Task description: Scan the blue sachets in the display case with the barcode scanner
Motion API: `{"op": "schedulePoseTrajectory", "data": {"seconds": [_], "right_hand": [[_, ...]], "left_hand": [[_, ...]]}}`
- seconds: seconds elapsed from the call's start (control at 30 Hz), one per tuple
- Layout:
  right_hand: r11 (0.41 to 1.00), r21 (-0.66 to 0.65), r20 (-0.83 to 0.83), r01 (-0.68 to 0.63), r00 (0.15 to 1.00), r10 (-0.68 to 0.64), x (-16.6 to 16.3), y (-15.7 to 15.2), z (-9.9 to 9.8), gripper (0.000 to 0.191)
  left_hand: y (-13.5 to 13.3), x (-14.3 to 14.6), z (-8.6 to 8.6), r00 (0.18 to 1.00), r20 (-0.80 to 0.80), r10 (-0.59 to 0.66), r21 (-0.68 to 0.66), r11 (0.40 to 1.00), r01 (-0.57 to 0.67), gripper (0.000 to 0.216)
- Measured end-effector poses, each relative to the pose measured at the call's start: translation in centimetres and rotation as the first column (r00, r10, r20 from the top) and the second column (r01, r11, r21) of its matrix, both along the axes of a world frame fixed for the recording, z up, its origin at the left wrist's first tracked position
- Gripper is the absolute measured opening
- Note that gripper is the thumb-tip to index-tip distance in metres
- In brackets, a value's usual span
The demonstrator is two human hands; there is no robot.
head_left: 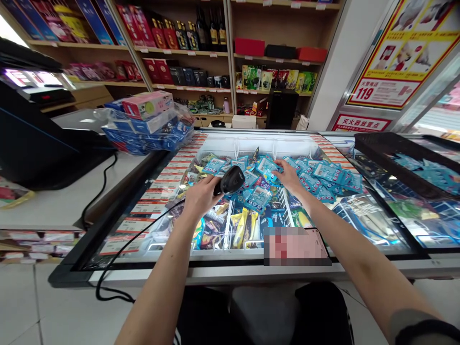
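My left hand (201, 195) is closed around the grip of a black barcode scanner (232, 180), whose head points toward the blue packets. Its black cable (118, 256) trails down to the left over the freezer rim. My right hand (287, 176) reaches into the open chest freezer (215, 273) and pinches a blue ice-cream packet (268, 166) on top of a heap of the same blue packets (323, 179). Yellow and mixed-colour ice-cream wrappers (244, 225) lie in wire compartments nearer me.
A pile of blue and pink boxes in a plastic bag (147, 122) sits at the freezer's left. A black till screen (32, 139) stands on the counter at left. A black basket (402, 158) rests on the glass lid at right. Shelves of goods line the back wall.
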State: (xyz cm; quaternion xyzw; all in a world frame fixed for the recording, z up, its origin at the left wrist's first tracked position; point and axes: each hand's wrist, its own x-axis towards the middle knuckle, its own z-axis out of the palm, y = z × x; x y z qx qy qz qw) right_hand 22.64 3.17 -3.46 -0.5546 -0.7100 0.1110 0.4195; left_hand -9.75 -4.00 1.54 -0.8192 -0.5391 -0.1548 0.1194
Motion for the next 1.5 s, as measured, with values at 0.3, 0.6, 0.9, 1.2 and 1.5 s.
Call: {"op": "schedulePoseTrajectory", "data": {"seconds": [0.3, 0.6, 0.9, 1.2, 1.5], "right_hand": [[0.987, 0.014, -0.322, -0.16, 0.934, 0.156, 1.9, 0.4, -2.0, 0.048], [0.992, 0.048, -0.309, -0.113, 0.943, 0.122, 1.4, -0.3, -1.9, 0.041], [0.997, 0.009, -0.272, -0.08, 0.959, 0.079, 1.3, -0.6, -1.7, 0.044], [0.994, 0.055, -0.293, -0.092, 0.95, 0.104, 1.3, -0.8, -1.5, 0.043], [0.997, 0.059, -0.14, 0.044, 0.99, -0.035, 1.0, -1.8, -0.8, 0.037]], "left_hand": [[1.3, 5.1, 0.1, 0.997, -0.059, -0.046, -0.067, 0.997, 0.042, 0.029], [1.7, 5.9, -0.5, 0.997, -0.056, -0.061, -0.047, 0.997, 0.058, 0.032], [1.6, 5.5, -0.7, 0.996, -0.048, -0.072, -0.033, 0.997, 0.07, 0.03], [0.8, 5.7, -0.1, 0.998, 0.015, -0.065, -0.04, 0.997, 0.066, 0.033], [1.7, 6.1, 1.6, 0.999, -0.037, -0.021, -0.044, 0.999, 0.019, 0.029]]}}
